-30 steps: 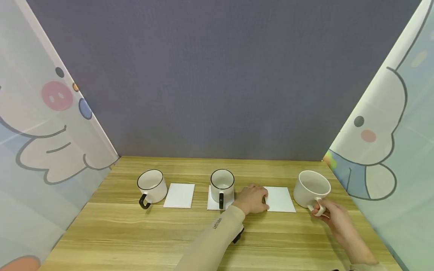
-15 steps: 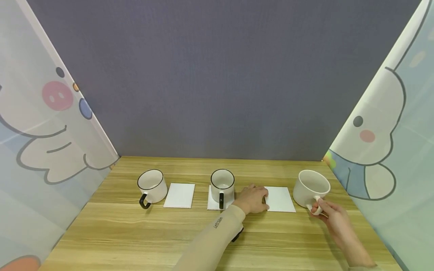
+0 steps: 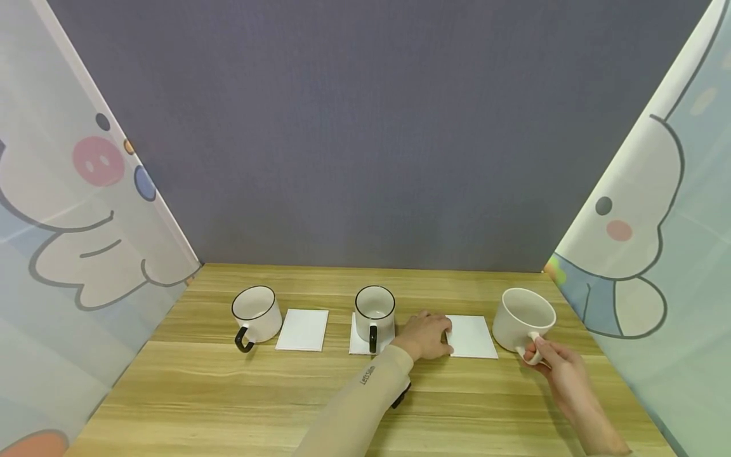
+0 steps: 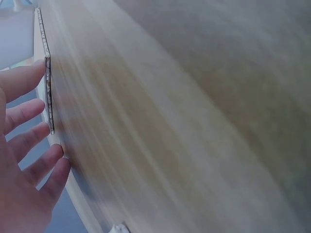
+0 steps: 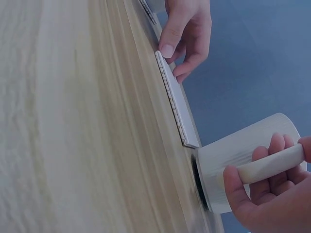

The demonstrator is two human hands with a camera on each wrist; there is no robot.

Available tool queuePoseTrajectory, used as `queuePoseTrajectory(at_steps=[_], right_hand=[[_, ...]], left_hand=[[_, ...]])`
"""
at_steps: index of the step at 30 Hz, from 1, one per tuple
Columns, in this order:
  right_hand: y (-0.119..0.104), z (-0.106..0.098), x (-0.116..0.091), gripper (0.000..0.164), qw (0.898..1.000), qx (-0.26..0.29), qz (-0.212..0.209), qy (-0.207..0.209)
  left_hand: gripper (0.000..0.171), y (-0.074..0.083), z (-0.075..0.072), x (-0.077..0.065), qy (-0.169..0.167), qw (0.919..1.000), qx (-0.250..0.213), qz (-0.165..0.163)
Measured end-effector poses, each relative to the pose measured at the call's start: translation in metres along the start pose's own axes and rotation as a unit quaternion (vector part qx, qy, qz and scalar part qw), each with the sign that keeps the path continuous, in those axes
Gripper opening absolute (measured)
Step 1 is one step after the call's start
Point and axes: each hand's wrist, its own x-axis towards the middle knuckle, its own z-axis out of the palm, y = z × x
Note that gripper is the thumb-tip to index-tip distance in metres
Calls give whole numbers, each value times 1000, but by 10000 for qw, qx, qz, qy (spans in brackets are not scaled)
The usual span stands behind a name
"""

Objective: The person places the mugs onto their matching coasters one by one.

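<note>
Screened tabletop booth (image 3: 365, 158), cartoon panels (image 3: 85, 209)

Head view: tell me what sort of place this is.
Probably a staged tabletop booth, not a kitchen: a wooden table walled by a plain grey backdrop and cartoon-printed side panels, with mugs and white coasters in a neat row.

light: bright and even, soft, seems to come from overhead
shadows: just small faint ones hugging the mugs and the sleeve on the table (image 3: 228, 393)
glare: pretty much nothing blown out
head view: sharp in the middle, wide-angle stretch leans the side panels out at 10 and 2 o'clock
left wrist view: wood smeared and out of focus, worst toward 3 o'clock
right wrist view: grain soft at 9 o'clock, white mug (image 5: 248, 162) crisp
</note>
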Motion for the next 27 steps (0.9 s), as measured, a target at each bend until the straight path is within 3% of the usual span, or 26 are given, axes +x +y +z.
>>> queuePoseTrajectory(at_steps=[27], right_hand=[[-7,14,-7,29,9982,499,-319,105]], left_hand=[[33,-1,2,2,-3,10000,57,-4]])
